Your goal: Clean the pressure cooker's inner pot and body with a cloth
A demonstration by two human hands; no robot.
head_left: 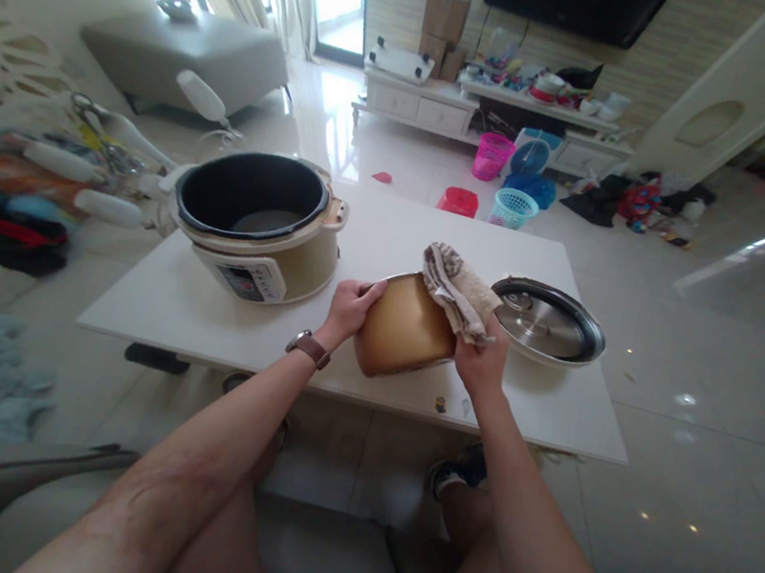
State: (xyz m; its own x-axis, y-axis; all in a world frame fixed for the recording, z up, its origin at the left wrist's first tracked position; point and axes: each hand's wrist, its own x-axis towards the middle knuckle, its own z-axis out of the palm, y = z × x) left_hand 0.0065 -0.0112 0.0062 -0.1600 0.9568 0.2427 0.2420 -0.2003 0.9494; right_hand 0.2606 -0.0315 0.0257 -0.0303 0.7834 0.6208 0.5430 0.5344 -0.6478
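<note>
A golden-brown inner pot [405, 327] is held tilted over the near side of the white table, its outer wall facing me. My left hand [352, 309] is closed on its rim at the left, with the thumb on the outside. On the pot's right side, my right hand [483, 356] is closed on a folded brown-and-white cloth [458, 291] that lies against the rim. The pot's inside is hidden from me. Left of it stands a white electric cooker [306, 265], uncovered, with a dark interior and a front control panel. A round lid [543, 324] lies underside up at the right.
The white table [393, 220] ends close to my knees. White-handled items [202, 95] stand blurred at the left beyond the cooker. Past the far edge, a pink basket [493, 156], a light-blue basket [513, 207] and a red stool-like item [458, 202] are on the floor.
</note>
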